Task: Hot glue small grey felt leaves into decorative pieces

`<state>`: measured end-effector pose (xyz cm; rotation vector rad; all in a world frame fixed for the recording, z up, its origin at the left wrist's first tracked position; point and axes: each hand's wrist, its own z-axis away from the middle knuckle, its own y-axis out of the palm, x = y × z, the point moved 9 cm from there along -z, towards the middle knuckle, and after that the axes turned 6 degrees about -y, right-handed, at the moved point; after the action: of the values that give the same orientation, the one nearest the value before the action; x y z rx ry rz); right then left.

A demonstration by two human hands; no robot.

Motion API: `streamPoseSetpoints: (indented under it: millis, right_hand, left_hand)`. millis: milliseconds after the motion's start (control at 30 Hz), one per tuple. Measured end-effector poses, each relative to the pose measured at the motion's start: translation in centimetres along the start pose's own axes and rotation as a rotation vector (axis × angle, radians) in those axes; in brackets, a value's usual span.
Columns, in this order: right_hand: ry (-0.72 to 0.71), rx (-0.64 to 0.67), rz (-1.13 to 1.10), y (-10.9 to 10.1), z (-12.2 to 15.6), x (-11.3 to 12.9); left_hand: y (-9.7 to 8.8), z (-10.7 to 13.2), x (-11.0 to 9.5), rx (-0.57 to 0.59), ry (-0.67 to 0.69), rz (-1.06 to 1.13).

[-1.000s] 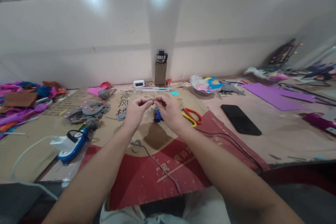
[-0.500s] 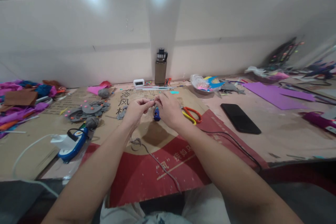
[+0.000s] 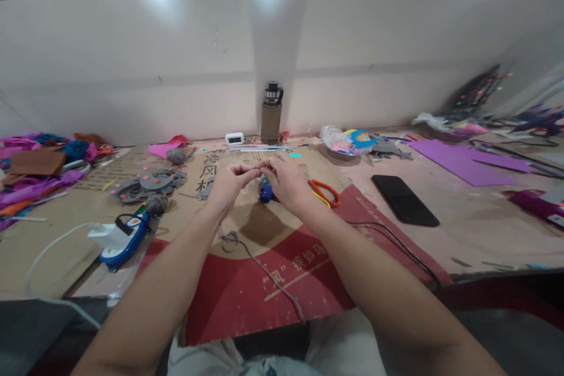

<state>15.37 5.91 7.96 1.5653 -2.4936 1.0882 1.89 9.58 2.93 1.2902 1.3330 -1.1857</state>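
Observation:
My left hand (image 3: 231,183) and my right hand (image 3: 286,178) meet above the cardboard sheet (image 3: 264,282), fingertips pinched together on a small grey piece too small to name. Just behind my right hand lies a blue glue gun (image 3: 265,191), and red and yellow scissors (image 3: 325,192) rest to its right. A thin grey cord (image 3: 259,270) trails across the cardboard below my hands.
A blue and white tool (image 3: 123,238) with a white cable lies at left. Grey felt pieces (image 3: 147,183) and coloured fabric (image 3: 30,167) fill the far left. A bottle (image 3: 271,113) stands at the wall, a black phone (image 3: 404,200) and purple sheet (image 3: 462,161) lie right.
Both hands have stayed pinched together, drifting slightly away from me and up the table. Nothing else has moved.

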Motion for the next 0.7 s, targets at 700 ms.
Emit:
streamPoseSetpoints:
  millis: [700]
  right_hand:
    - [-0.059,0.266,-0.466,1.7,0.4,2.7]
  left_hand:
    - [-1.1,-0.9,1.3,0.004,-0.116,0.354]
